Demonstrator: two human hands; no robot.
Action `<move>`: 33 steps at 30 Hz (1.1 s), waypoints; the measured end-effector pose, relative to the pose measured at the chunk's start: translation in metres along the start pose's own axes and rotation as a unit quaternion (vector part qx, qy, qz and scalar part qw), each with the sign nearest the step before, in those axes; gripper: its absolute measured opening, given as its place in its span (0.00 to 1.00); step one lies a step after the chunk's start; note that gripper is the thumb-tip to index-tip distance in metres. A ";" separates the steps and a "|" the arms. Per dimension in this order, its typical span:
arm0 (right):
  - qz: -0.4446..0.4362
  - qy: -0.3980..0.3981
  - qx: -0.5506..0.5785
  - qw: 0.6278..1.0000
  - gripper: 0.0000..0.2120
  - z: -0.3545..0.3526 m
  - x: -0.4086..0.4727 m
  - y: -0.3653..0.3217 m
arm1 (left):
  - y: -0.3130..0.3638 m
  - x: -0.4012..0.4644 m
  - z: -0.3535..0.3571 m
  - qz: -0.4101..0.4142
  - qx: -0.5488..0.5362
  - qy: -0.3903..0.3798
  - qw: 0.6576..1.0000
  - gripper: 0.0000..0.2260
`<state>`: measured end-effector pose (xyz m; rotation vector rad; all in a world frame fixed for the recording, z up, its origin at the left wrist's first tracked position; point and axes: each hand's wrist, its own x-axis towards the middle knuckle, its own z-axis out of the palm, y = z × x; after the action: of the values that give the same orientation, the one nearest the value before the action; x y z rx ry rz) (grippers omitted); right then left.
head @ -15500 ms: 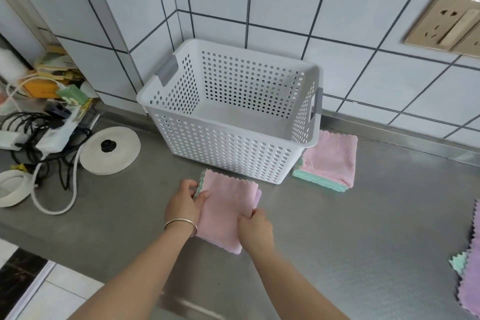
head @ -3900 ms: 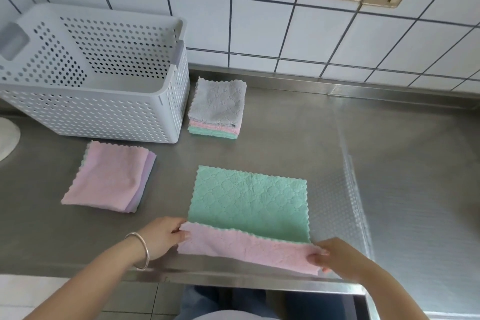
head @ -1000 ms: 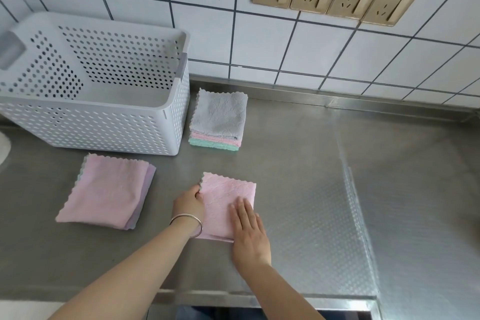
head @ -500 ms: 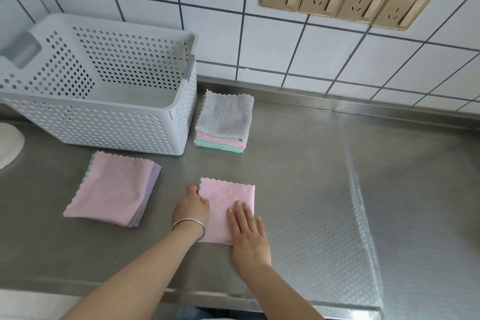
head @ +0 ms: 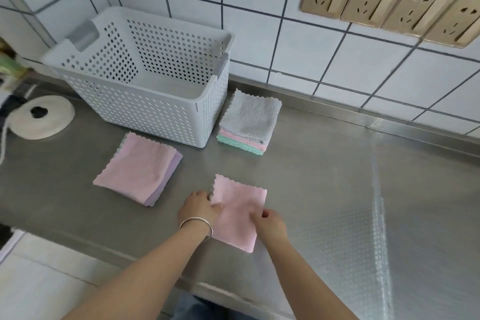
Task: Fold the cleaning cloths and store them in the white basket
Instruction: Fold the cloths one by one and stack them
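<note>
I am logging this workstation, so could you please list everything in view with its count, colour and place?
white basket: one, white with grey handles, back left of the counter by the wall; no cloths visible inside.
stack of folded cloths: one, grey on top, pink and green below, right of the basket.
pink and purple cloths: one folded pile, in front of the basket.
pink cloth: one, folded, at the front edge, under both hands.
round lid: one, white with a black knob, far left.
wall sockets: four, gold, on the white tiled wall.
counter: one, steel grey.
left hand: holds the pink cloth's left edge; silver bracelet on the wrist.
right hand: grips its right edge.
</note>
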<state>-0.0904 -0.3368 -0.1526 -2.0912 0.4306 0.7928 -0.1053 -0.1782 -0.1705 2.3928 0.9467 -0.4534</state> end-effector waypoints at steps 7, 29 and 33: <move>-0.068 -0.006 0.067 0.995 0.09 0.008 -0.023 -0.039 | -0.013 -0.026 -0.049 0.025 -0.182 0.055 0.981 0.12; 0.004 0.146 0.143 0.979 0.12 0.205 -0.036 -0.162 | -0.145 0.116 -0.174 0.086 -0.190 -0.029 0.978 0.12; -0.029 0.163 0.144 0.976 0.03 0.208 -0.047 -0.170 | -0.149 0.119 -0.181 0.114 -0.186 -0.001 0.976 0.09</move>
<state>-0.1113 -0.0678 -0.1149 -1.9508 0.6196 0.3269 -0.1064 0.0817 -0.1330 2.1221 0.6743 -0.1740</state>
